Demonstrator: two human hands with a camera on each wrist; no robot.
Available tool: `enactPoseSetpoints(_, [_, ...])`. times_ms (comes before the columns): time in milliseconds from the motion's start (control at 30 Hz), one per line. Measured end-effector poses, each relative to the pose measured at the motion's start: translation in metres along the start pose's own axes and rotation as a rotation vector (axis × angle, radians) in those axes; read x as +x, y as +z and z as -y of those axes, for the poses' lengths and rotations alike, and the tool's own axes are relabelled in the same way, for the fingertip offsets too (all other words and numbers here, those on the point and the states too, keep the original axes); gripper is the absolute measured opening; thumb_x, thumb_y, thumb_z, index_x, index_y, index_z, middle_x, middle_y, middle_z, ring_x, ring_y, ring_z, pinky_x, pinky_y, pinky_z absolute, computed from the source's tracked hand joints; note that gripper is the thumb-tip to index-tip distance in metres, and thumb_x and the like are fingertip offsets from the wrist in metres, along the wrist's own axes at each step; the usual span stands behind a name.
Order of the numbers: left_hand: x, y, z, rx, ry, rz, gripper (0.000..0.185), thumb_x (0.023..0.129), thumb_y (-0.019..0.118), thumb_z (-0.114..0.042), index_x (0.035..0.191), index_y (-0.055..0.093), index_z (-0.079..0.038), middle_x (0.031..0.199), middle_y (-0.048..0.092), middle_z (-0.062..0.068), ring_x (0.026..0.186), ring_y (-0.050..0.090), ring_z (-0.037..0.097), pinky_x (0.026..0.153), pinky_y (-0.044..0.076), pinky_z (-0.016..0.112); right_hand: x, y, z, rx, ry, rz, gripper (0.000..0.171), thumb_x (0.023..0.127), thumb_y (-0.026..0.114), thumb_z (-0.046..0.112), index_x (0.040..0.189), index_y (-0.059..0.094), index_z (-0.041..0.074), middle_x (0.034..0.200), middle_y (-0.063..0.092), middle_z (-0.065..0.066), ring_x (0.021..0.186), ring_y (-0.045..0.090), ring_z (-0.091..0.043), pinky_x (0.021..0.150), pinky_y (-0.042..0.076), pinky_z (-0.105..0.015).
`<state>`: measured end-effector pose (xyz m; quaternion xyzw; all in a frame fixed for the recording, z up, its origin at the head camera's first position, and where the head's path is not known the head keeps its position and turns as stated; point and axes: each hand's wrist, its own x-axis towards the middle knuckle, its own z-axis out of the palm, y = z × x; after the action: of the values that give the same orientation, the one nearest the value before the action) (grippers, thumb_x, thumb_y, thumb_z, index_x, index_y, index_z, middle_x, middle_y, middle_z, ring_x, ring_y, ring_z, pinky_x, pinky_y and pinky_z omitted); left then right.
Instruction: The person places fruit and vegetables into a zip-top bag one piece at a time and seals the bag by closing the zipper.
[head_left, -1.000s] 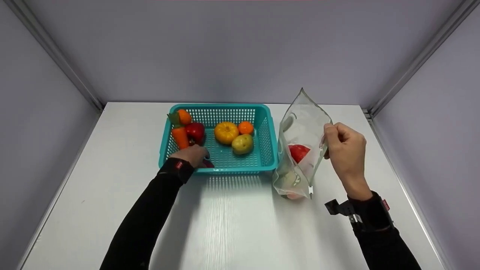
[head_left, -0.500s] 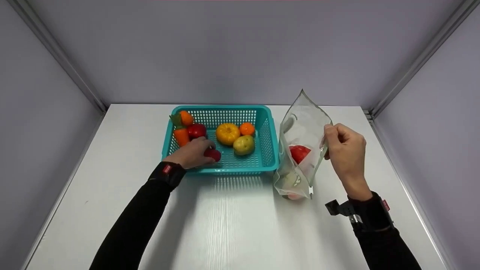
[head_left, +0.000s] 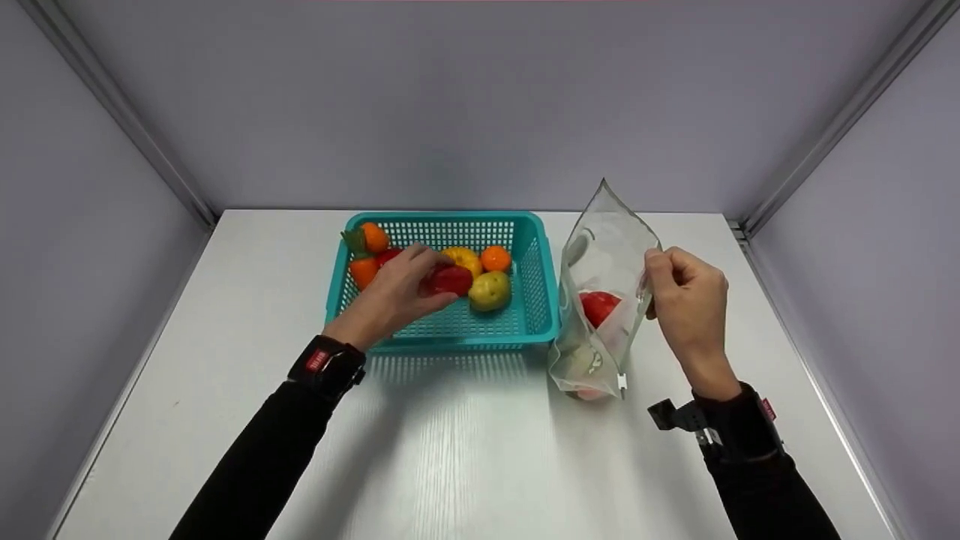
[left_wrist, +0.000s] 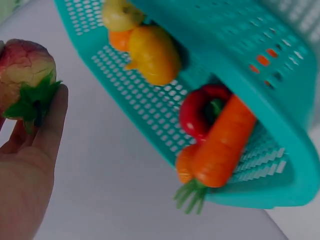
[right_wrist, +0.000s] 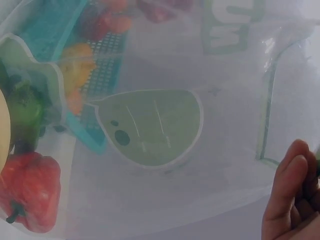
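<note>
Two hands: both busy, one over the basket, one on the bag.
Surface: white table (head_left: 465, 450) with a faint wood grain, bright glare on the near middle.
Room: pale lilac walls on the far, left and right sides, with grey metal rails running along the corners.
Basket: teal basket (head_left: 538, 300) sits far centre on the table, its right wall just beside the bag.
Left hand: left hand (head_left: 397, 289) is up above the basket, fingers curled round a red fruit (head_left: 450, 280); the left wrist view shows the fruit's green leafy top against the fingers.
Right hand: right hand (head_left: 686, 300) pinches the right edge of the clear zip bag (head_left: 604, 247) and holds it upright with its mouth spread.
Bag contents: red pepper (head_left: 598, 306) shows through the plastic, with paler items under it that I cannot make out.
Basket contents: two carrots (head_left: 364, 270) at the left end, a yellow pumpkin (head_left: 469, 259), a small orange (head_left: 496, 258) and a potato (head_left: 489, 290) to the right.
Change, left hand: a second ago it was down at the near left corner of the basket; now it has lifted and swung right with the fruit, partly covering the pumpkin.
Change, right hand: still gripping the bag at the same spot, and the bag has barely shifted.
</note>
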<state>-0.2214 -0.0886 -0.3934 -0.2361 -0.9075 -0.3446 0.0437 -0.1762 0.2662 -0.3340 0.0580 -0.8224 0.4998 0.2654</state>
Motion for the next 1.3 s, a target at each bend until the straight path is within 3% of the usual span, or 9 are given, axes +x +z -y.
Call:
enactPoseSetpoints(167, [0.006, 0.001, -0.026, -0.069, 0.154, -0.151, 0.047, 0.093, 0.079, -0.021, 0.134, 0.062, -0.007, 0.129, 0.058, 0.011, 0.114, 0.059, 0.025, 0.093, 0.058, 0.033, 0.0, 0.0, 0.001, -0.001, -0.018, -0.002, 0.044, 0.104, 0.06, 0.019, 0.065, 0.061, -0.001, 0.051, 0.054, 0.002, 0.041, 0.052, -0.009, 0.042, 0.045, -0.018])
enactPoseSetpoints(367, [0.013, 0.003, -0.062, -0.145, 0.208, -0.225, 0.049, 0.093, 0.08, -0.023, 0.136, 0.061, -0.009, 0.133, 0.056, 0.011, 0.117, 0.06, 0.023, 0.091, 0.058, 0.03, 0.001, 0.001, 0.001, -0.001, -0.029, 0.003, 0.043, 0.104, 0.06, 0.019, 0.066, 0.061, -0.002, 0.053, 0.054, 0.002, 0.041, 0.053, -0.011, 0.042, 0.046, -0.019])
enactPoseSetpoints(1000, [0.042, 0.022, -0.16, -0.21, 0.404, -0.287, 0.05, 0.096, 0.076, -0.03, 0.136, 0.06, -0.002, 0.128, 0.062, 0.013, 0.112, 0.063, 0.021, 0.09, 0.054, 0.018, 0.0, -0.003, 0.0, -0.01, -0.002, -0.009, 0.043, 0.103, 0.062, 0.02, 0.065, 0.061, -0.001, 0.054, 0.055, 0.003, 0.041, 0.05, -0.01, 0.041, 0.043, -0.019])
enactPoseSetpoints(1133, [0.049, 0.028, -0.171, -0.22, 0.401, -0.247, 0.049, 0.097, 0.075, -0.028, 0.136, 0.059, -0.002, 0.128, 0.061, 0.013, 0.112, 0.062, 0.021, 0.091, 0.052, 0.016, 0.0, -0.004, -0.001, -0.013, -0.014, -0.004, 0.043, 0.104, 0.061, 0.019, 0.065, 0.062, -0.001, 0.054, 0.058, 0.003, 0.04, 0.05, -0.01, 0.041, 0.042, -0.019])
enactPoseSetpoints(1300, [0.053, 0.035, -0.173, -0.18, 0.364, -0.192, 0.048, 0.097, 0.075, -0.027, 0.136, 0.058, -0.004, 0.127, 0.06, 0.012, 0.11, 0.065, 0.021, 0.091, 0.053, 0.016, 0.0, -0.004, -0.004, -0.003, -0.006, -0.014, 0.042, 0.104, 0.061, 0.017, 0.066, 0.063, -0.002, 0.055, 0.058, 0.002, 0.04, 0.05, -0.009, 0.041, 0.042, -0.018])
